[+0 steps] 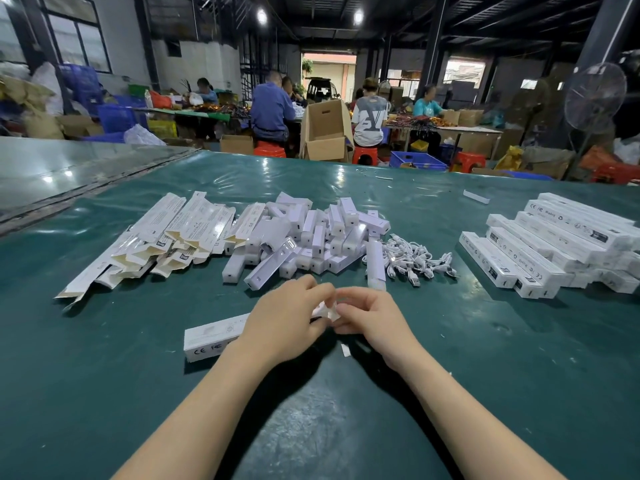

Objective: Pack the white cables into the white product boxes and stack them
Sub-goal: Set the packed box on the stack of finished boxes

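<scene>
**Box end flap being tucked shut**

Box (211,337) is laid flat on the green worktop (450,393), just below the centre of view, its length running towards 8 o'clock. Its right end is gripped by the left hand (287,320), fingers curled over it. The end flap (327,311) is pinched by the fingertips of the right hand (370,320). Whether a cable lies inside cannot be told.

For a clean closure, the body should be steadied by the left hand. The flap should be creased along its fold and its tongue guided squarely into the mouth. A cable end caught there would likely jam or bulge the flap, so a check is advised first.

Loose cables (415,259) are heaped at 1 o'clock, near the hands. Flat boxes (173,233) lie at 10 o'clock, white units (311,233) at 12, and the stack (554,244) of packed boxes at 2 o'clock.

"CE" and what seems to be "FC" are printed on the held box's side. "CE" and "RoHS" can be read on the stack. Other print is too small.
</scene>
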